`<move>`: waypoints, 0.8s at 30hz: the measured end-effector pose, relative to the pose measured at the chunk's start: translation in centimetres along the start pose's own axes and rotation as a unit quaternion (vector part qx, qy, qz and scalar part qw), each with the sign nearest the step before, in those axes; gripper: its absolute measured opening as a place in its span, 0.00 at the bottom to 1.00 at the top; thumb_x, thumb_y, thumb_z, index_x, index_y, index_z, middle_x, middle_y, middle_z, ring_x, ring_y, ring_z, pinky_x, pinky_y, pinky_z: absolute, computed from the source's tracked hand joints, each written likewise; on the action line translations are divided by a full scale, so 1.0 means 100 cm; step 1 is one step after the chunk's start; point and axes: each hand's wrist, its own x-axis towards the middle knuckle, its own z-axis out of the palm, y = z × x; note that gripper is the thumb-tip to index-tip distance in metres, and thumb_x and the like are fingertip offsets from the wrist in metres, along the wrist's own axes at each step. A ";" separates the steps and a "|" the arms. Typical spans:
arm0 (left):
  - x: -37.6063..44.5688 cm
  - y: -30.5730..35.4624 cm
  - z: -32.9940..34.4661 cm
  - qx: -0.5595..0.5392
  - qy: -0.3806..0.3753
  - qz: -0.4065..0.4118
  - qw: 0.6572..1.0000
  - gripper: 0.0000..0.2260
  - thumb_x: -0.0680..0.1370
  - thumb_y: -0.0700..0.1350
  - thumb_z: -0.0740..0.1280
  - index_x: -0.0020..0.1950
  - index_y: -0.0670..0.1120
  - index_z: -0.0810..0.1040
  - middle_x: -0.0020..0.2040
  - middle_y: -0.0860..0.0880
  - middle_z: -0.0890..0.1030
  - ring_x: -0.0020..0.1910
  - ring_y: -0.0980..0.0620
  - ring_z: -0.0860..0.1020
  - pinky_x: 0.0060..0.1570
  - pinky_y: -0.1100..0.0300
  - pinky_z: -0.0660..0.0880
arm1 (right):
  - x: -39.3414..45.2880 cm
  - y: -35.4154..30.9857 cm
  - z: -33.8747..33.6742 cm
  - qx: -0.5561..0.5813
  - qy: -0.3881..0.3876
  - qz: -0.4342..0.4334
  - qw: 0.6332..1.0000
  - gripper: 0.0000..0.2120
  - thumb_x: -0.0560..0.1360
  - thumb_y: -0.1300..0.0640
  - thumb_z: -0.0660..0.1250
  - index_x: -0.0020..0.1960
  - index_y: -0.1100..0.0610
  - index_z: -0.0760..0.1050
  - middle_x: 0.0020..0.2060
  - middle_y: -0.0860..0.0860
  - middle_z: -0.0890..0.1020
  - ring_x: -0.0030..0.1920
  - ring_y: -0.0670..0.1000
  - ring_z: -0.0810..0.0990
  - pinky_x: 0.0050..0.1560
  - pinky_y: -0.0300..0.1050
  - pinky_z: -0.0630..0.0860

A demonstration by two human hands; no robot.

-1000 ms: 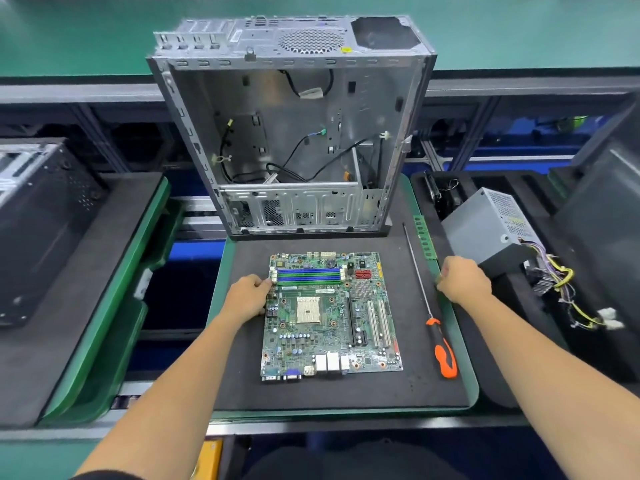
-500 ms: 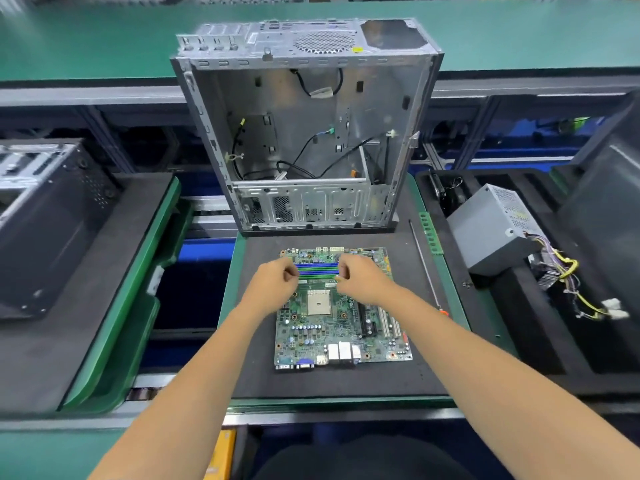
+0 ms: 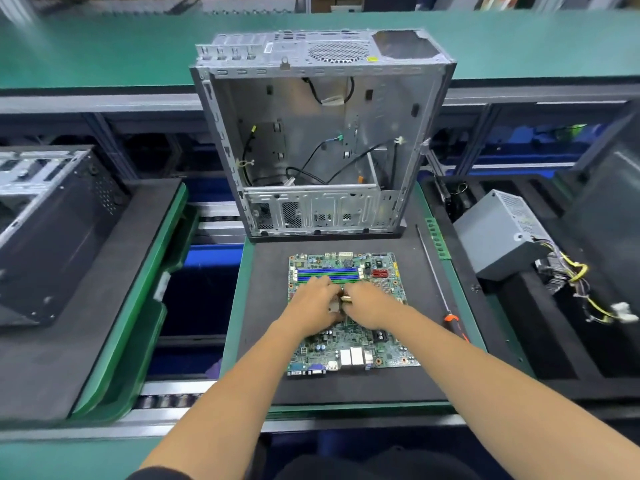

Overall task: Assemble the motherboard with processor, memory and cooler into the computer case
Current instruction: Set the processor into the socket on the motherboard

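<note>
— How many of each do you count?

— One motherboard (image 3: 349, 341), flat on the dark mat (image 3: 263, 306) of the green tray (image 3: 239, 282) at the centre of the view. One open computer case (image 3: 322, 140) stands at 12 o'clock from it, just beyond its far edge. One screwdriver (image 3: 437, 282) with an orange handle lies on the mat at 3 o'clock from the board, and one green memory stick (image 3: 437, 242) at about 2 o'clock, on the tray's rim. One grey power supply (image 3: 498, 233) with its cable bundle sits further out at 2 o'clock. Another case (image 3: 52, 216) lies at 9 o'clock (only part of it is in view).

— And the hands?

— Two, both arms reaching in from 6 o'clock and meeting over the middle of the board, knuckles up. The left hand (image 3: 313, 301) has its fingers curled down over the socket area; the right hand (image 3: 369, 304) pinches a small square part with a gold-coloured edge (image 3: 344, 299) right between the two hands. Whether the left hand grips that part too, I cannot tell.

— Any writing you can read?

— None; the stickers on the case and the board's print are too small and blurred. The board's long slots (image 3: 327, 274) show blue and green.
</note>
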 end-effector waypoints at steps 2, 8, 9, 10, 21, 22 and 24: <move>0.001 -0.001 -0.001 -0.011 -0.011 0.002 1.000 0.19 0.73 0.53 0.70 0.62 0.47 0.75 0.55 0.48 0.73 0.54 0.46 0.69 0.53 0.52 0.69 | -0.002 -0.001 0.000 0.009 -0.003 0.005 1.000 0.08 0.81 0.58 0.59 0.57 0.61 0.71 0.48 0.55 0.75 0.45 0.55 0.75 0.40 0.46 0.70; 0.001 -0.003 -0.009 -0.023 -0.049 0.035 0.998 0.09 0.75 0.46 0.70 0.54 0.52 0.80 0.54 0.50 0.72 0.54 0.48 0.69 0.53 0.50 0.70 | -0.007 0.003 -0.007 0.020 0.016 0.019 1.000 0.08 0.80 0.63 0.57 0.57 0.63 0.69 0.49 0.59 0.76 0.42 0.56 0.73 0.38 0.47 0.68; 0.001 -0.002 -0.011 -0.024 -0.051 0.037 0.998 0.07 0.74 0.46 0.70 0.52 0.52 0.81 0.52 0.50 0.71 0.53 0.48 0.69 0.52 0.50 0.70 | -0.007 0.004 -0.008 0.024 0.017 0.019 0.999 0.08 0.80 0.63 0.57 0.58 0.63 0.70 0.50 0.60 0.77 0.42 0.56 0.72 0.38 0.47 0.67; 0.002 -0.001 -0.012 -0.024 -0.054 0.037 0.998 0.07 0.74 0.46 0.70 0.51 0.52 0.80 0.51 0.51 0.70 0.53 0.48 0.69 0.52 0.51 0.70 | -0.008 0.004 -0.009 0.030 0.017 0.019 0.999 0.08 0.80 0.64 0.57 0.57 0.64 0.70 0.50 0.61 0.77 0.42 0.56 0.72 0.38 0.47 0.67; 0.023 0.010 -0.028 0.094 -0.169 0.095 0.977 0.09 0.76 0.45 0.68 0.55 0.48 0.74 0.50 0.49 0.64 0.49 0.50 0.65 0.48 0.53 0.69 | -0.017 0.015 -0.007 0.074 0.010 0.018 0.997 0.06 0.77 0.65 0.59 0.53 0.63 0.73 0.50 0.60 0.78 0.50 0.59 0.77 0.46 0.49 0.74; 0.024 0.011 -0.030 0.103 -0.181 0.100 0.973 0.10 0.76 0.45 0.68 0.57 0.49 0.74 0.51 0.48 0.65 0.49 0.49 0.65 0.48 0.53 0.69 | -0.017 0.015 -0.007 0.078 0.011 0.018 0.997 0.05 0.77 0.65 0.59 0.51 0.62 0.73 0.50 0.60 0.78 0.49 0.59 0.77 0.46 0.49 0.74; 0.028 0.012 -0.032 0.112 -0.202 0.106 0.967 0.11 0.77 0.45 0.67 0.59 0.49 0.74 0.53 0.47 0.65 0.51 0.48 0.66 0.50 0.51 0.71 | -0.018 0.017 -0.007 0.087 0.012 0.016 0.996 0.03 0.77 0.65 0.59 0.48 0.61 0.71 0.48 0.60 0.78 0.47 0.58 0.76 0.44 0.48 0.73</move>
